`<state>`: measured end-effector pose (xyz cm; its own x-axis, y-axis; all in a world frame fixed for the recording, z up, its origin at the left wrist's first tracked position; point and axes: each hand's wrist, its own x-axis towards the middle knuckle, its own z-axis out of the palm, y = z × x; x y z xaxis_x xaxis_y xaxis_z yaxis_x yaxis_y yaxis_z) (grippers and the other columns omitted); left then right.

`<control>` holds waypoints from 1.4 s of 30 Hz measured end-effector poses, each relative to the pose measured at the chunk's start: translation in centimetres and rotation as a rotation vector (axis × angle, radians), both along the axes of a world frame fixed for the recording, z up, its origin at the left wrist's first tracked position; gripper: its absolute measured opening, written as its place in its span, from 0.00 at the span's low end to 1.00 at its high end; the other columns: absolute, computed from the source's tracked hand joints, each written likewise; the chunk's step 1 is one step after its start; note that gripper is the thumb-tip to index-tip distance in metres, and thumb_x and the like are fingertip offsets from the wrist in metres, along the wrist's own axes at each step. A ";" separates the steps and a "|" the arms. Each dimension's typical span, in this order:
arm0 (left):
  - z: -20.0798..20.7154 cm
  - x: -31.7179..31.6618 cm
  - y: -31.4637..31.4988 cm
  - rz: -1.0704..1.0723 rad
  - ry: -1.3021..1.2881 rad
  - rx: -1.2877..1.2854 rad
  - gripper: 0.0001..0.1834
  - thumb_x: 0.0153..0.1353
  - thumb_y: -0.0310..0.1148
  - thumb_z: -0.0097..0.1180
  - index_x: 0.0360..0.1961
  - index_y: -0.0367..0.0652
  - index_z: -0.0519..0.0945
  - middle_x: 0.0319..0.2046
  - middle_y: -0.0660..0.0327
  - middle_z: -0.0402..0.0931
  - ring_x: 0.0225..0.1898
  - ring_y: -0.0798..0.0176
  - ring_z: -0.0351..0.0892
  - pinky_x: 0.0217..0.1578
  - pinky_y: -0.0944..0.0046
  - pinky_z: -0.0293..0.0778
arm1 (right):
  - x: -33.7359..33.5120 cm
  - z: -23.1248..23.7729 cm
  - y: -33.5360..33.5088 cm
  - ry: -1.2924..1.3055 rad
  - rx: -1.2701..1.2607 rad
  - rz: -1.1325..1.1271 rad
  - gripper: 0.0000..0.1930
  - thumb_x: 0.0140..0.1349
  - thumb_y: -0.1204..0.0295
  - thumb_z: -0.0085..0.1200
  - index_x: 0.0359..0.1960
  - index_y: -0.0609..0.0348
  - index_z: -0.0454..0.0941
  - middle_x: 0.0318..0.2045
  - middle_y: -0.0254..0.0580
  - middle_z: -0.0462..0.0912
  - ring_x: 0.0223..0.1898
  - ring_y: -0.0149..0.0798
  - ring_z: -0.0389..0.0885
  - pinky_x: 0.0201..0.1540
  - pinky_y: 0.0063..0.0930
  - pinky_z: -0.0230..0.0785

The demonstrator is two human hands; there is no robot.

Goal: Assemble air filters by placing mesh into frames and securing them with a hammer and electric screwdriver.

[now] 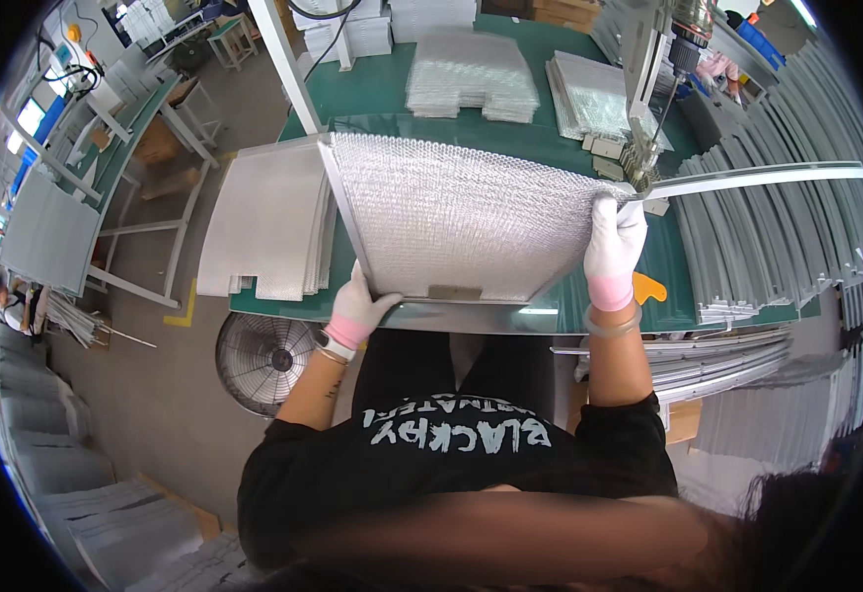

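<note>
A silvery metal mesh panel (471, 217) with a metal frame edge is held tilted over the green table. My left hand (355, 311), in a white and pink glove, grips its lower left corner, thumb over the bottom edge. My gloved right hand (615, 242) closes round the upper right corner, close to a metal fixture (638, 158). Above that fixture hangs a drill (690, 39) with its bit pointing down. A long pale metal strip (762, 178) reaches right from the corner; whether it is joined to the panel, I cannot tell.
Flat metal sheets (263, 222) are stacked left of the panel. More mesh sheets (471, 74) lie at the back of the green table (412, 128). Many frame strips (747, 227) stand to the right. An orange piece (649, 288) lies by my right wrist; a fan (271, 360) stands below.
</note>
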<state>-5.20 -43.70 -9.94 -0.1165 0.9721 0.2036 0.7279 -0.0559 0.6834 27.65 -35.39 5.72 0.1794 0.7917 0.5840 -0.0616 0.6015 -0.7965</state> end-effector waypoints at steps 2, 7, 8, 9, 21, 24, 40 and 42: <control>0.3 -1.7 -0.4 -0.061 0.017 -0.129 0.43 0.53 0.39 0.68 0.63 0.32 0.58 0.45 0.38 0.76 0.44 0.37 0.78 0.42 0.49 0.76 | 0.3 0.2 0.1 -0.020 -0.005 0.007 0.05 0.67 0.76 0.53 0.42 0.63 0.76 0.34 0.29 0.77 0.36 0.22 0.70 0.42 0.19 0.65; 6.4 -0.7 -0.2 -0.274 -0.211 0.228 0.34 0.54 0.26 0.60 0.61 0.33 0.61 0.52 0.47 0.74 0.52 0.48 0.75 0.53 0.58 0.71 | 0.7 0.0 -0.2 -0.015 0.008 0.055 0.06 0.67 0.76 0.53 0.43 0.63 0.76 0.36 0.30 0.77 0.37 0.22 0.70 0.43 0.19 0.65; 9.1 -0.2 0.4 -0.308 -0.525 0.279 0.32 0.54 0.23 0.58 0.61 0.33 0.63 0.53 0.52 0.74 0.53 0.55 0.75 0.55 0.61 0.69 | 0.5 0.1 -0.4 0.005 0.006 0.047 0.06 0.67 0.76 0.52 0.43 0.63 0.76 0.37 0.30 0.77 0.37 0.22 0.70 0.43 0.19 0.64; 12.1 0.4 0.7 -0.313 -0.685 0.332 0.29 0.54 0.21 0.56 0.58 0.33 0.66 0.52 0.55 0.74 0.52 0.61 0.74 0.54 0.63 0.69 | 0.8 -0.2 -0.3 -0.015 -0.007 0.028 0.06 0.67 0.75 0.53 0.43 0.63 0.75 0.37 0.31 0.77 0.38 0.23 0.70 0.44 0.20 0.64; 14.2 0.9 1.4 -0.376 -0.749 0.748 0.04 0.67 0.26 0.50 0.41 0.38 0.70 0.37 0.57 0.76 0.39 0.63 0.76 0.44 0.62 0.73 | 0.8 -0.8 -2.5 -0.063 0.111 0.145 0.05 0.65 0.77 0.52 0.40 0.65 0.75 0.37 0.39 0.79 0.39 0.32 0.75 0.46 0.27 0.67; 13.9 0.7 1.6 -0.346 -0.734 0.723 0.10 0.70 0.31 0.48 0.48 0.38 0.69 0.43 0.57 0.75 0.44 0.63 0.75 0.50 0.62 0.71 | -0.2 -0.3 -2.3 -0.007 0.046 0.020 0.04 0.64 0.78 0.52 0.39 0.65 0.76 0.38 0.36 0.79 0.40 0.31 0.74 0.47 0.25 0.66; 8.3 -0.8 6.6 -0.016 -0.204 0.722 0.27 0.66 0.26 0.39 0.64 0.22 0.58 0.56 0.41 0.68 0.57 0.47 0.69 0.60 0.59 0.62 | 2.9 7.3 -2.1 -0.743 0.162 -0.081 0.25 0.53 0.75 0.65 0.56 0.63 0.77 0.38 0.44 0.85 0.27 0.30 0.76 0.35 0.24 0.71; 10.9 -0.1 5.9 -0.192 -0.508 0.515 0.28 0.66 0.27 0.39 0.64 0.21 0.57 0.57 0.41 0.67 0.59 0.47 0.68 0.61 0.59 0.61 | 4.1 9.6 -1.4 -0.811 0.369 -0.070 0.22 0.54 0.74 0.64 0.53 0.62 0.79 0.36 0.46 0.84 0.31 0.39 0.81 0.39 0.29 0.74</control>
